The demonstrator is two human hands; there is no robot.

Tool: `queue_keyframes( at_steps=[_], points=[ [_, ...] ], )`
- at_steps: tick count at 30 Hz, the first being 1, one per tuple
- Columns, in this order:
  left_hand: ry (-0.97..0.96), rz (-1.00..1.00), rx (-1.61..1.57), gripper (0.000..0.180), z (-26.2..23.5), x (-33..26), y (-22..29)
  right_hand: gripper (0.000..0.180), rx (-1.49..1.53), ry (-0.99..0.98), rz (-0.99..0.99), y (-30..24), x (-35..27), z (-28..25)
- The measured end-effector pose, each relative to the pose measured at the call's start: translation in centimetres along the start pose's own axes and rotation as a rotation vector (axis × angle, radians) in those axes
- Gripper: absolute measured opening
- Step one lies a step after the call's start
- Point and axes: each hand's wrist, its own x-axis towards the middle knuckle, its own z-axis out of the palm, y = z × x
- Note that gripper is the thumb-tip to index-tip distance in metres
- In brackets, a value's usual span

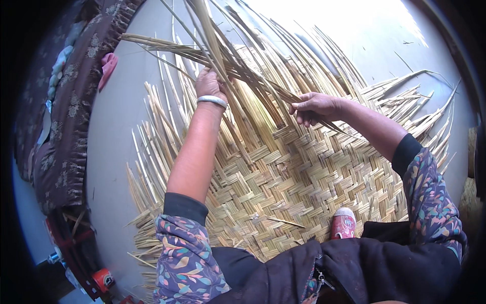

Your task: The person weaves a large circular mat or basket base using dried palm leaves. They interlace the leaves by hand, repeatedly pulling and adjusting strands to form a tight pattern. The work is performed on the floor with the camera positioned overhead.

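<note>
A mat woven from flat, straw-coloured reed strips spreads over the floor before me, its near part in a tight diagonal pattern. Loose strips fan out from its far and side edges. My left hand, with a pale bangle at the wrist, is closed round a bundle of upright reed strips raised off the mat. My right hand pinches a long bundle of strips that runs slantwise up to the left, crossing by my left hand. Where the two bundles cross, the exact over-and-under order is hard to make out.
A dark flowered cloth hangs along the left side, with a pink cloth beside it. A red container is at the lower left. My red shoe rests on the mat. Grey floor surrounds it.
</note>
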Motion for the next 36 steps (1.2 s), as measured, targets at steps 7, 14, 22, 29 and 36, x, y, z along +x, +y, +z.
queue_keyframes(
  at_steps=[7, 14, 22, 29, 36],
  points=[
    [0.022, 0.304, 0.03, 0.019, 3.1, 0.0, 2.2, 0.026, 0.043, 0.003, 0.044, 0.4, -0.2, -0.4],
    [0.103, -0.137, 0.054, 0.021, 1.4, 0.5, 4.7, 0.029, 0.005, -0.07, 0.075, 0.3, 0.1, 0.0],
    [0.148, -0.119, -0.046, 0.018, -2.9, -0.2, 3.4, 0.025, -0.134, 0.081, 0.014, -1.4, -0.5, -0.9],
    [0.254, -0.057, 0.051, 0.014, -9.2, -4.7, 2.7, 0.032, -0.696, 0.266, -0.029, -2.0, 1.0, -3.5],
    [0.493, -0.034, 0.071, 0.018, -14.6, -10.0, 0.2, 0.037, -1.198, 0.354, 0.025, -2.3, 2.3, -3.4]
  ],
)
